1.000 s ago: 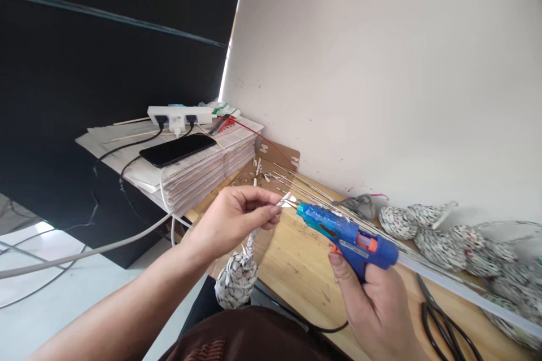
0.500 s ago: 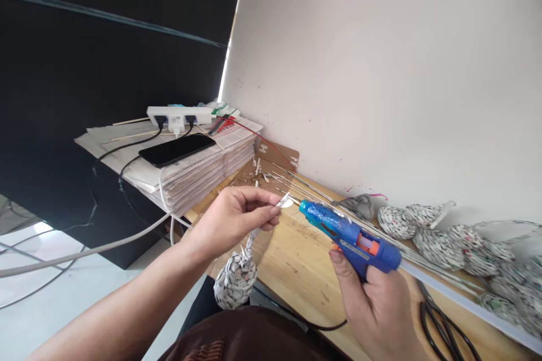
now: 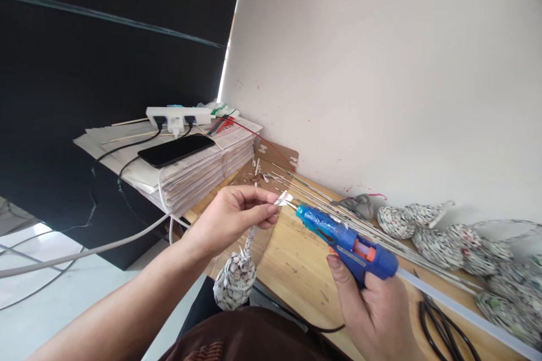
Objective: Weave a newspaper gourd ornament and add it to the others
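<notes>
My left hand (image 3: pixel 237 214) pinches a small white paper strip (image 3: pixel 284 198) between thumb and fingers. Below that hand hangs a woven paper piece (image 3: pixel 235 281), round at the bottom with a narrow twisted neck that runs up towards my fingers. My right hand (image 3: pixel 370 310) is wrapped round the handle of a blue glue gun (image 3: pixel 347 240). Its metal tip points left and is at the paper strip; whether they touch cannot be made out. A long pale glue stick (image 3: pixel 466 309) sticks out of the gun's back end.
Black scissors (image 3: pixel 442 321) lie at the lower right. Woven paper pieces (image 3: pixel 440 245) and thin paper rods (image 3: pixel 311 194) line the wall side of the wooden table (image 3: pixel 296 271). On the left, a newspaper stack (image 3: pixel 203 175) bears a phone (image 3: pixel 176 149) and a power strip (image 3: pixel 178 117).
The glue gun in my right hand has shifted slightly left and down. More of the white paper strip shows at its tip. My left hand has barely moved.
</notes>
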Demonstrator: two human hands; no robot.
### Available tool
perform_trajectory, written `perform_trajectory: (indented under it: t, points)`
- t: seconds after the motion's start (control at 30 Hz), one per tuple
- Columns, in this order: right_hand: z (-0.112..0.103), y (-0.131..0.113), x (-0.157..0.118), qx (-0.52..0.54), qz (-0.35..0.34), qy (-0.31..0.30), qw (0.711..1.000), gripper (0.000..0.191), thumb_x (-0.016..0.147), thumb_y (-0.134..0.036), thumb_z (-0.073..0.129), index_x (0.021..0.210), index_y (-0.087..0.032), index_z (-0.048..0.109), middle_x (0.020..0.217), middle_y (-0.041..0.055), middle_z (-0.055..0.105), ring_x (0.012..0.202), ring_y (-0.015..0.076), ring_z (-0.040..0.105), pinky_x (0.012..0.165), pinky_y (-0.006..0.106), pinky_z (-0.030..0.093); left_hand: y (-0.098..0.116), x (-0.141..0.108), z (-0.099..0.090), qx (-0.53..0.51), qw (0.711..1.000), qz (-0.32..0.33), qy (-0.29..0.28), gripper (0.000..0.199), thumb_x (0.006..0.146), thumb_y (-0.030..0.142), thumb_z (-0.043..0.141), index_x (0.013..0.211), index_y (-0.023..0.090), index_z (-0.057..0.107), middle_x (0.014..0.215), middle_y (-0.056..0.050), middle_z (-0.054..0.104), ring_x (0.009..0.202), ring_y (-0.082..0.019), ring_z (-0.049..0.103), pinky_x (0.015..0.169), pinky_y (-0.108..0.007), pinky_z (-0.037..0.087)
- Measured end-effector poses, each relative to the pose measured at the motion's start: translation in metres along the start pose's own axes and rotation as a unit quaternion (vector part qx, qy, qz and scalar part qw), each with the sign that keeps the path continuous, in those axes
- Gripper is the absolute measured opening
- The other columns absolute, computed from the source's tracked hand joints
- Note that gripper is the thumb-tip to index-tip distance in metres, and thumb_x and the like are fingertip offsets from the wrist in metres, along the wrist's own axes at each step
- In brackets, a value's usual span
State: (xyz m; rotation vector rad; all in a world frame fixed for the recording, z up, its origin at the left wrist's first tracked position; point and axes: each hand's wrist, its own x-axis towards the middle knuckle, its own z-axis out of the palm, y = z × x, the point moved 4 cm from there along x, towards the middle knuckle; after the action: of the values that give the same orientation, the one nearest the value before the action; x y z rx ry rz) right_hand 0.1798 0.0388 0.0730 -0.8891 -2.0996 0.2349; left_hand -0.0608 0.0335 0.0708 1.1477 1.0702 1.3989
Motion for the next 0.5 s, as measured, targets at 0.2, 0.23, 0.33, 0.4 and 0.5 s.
perform_trajectory:
  t: [0.2, 0.23, 0.33, 0.4, 0.5]
  points:
    - [0.000, -0.002, 0.003, 0.003, 0.001, 0.020, 1.000, 0.015, 0.098, -0.032, 0.058, 0.107, -0.022, 0.064, 0.088, 0.0056, 0.073, 0.074, 0.0204, 0.071, 0.060, 0.026, 0.054, -0.001, -0.002, 0.000, -0.001, 1.000, -0.008, 0.005, 0.016, 0.082, 0.027, 0.080, 0.094, 0.017, 0.079, 0.077, -0.001, 0.076, 0.070, -0.008, 0.070, 0.066, -0.015, 0.058]
    - [-0.001, -0.001, 0.004, 0.008, 0.012, 0.029, 0.999, 0.015, 0.097, -0.033, 0.059, 0.104, -0.022, 0.065, 0.086, 0.0054, 0.072, 0.074, 0.0205, 0.070, 0.062, 0.027, 0.054, -0.001, -0.002, 0.000, 0.000, 1.000, -0.008, 0.004, 0.016, 0.082, 0.027, 0.081, 0.094, 0.017, 0.079, 0.077, -0.001, 0.076, 0.070, -0.008, 0.070, 0.066, -0.014, 0.058]
    - [0.003, 0.009, 0.007, 0.089, 0.096, 0.022, 0.991, 0.019, 0.097, -0.038, 0.060, 0.090, -0.021, 0.065, 0.074, 0.0028, 0.066, 0.069, 0.0187, 0.065, 0.064, 0.029, 0.052, -0.001, -0.002, -0.002, 0.007, 1.000, -0.004, 0.001, 0.016, 0.082, 0.029, 0.080, 0.093, 0.017, 0.079, 0.077, -0.002, 0.077, 0.071, -0.009, 0.071, 0.066, -0.015, 0.058]
    - [0.015, 0.020, 0.009, 0.220, 0.193, -0.007, 0.956, 0.024, 0.097, -0.043, 0.060, 0.085, -0.021, 0.059, 0.066, -0.0007, 0.059, 0.061, 0.0153, 0.058, 0.057, 0.026, 0.048, 0.002, -0.003, -0.007, 0.017, 1.000, 0.007, 0.009, 0.017, 0.082, 0.029, 0.081, 0.093, 0.016, 0.079, 0.078, -0.003, 0.077, 0.070, -0.009, 0.071, 0.065, -0.016, 0.058]
    - [0.043, 0.036, 0.013, 0.411, 0.319, -0.023, 0.853, 0.029, 0.086, -0.045, 0.071, 0.090, -0.022, 0.054, 0.065, -0.0054, 0.054, 0.053, 0.0102, 0.050, 0.043, 0.020, 0.034, 0.012, -0.008, -0.022, 0.032, 0.998, 0.036, 0.047, 0.018, 0.081, 0.028, 0.082, 0.093, 0.016, 0.078, 0.078, -0.003, 0.077, 0.067, -0.009, 0.070, 0.064, -0.016, 0.058]
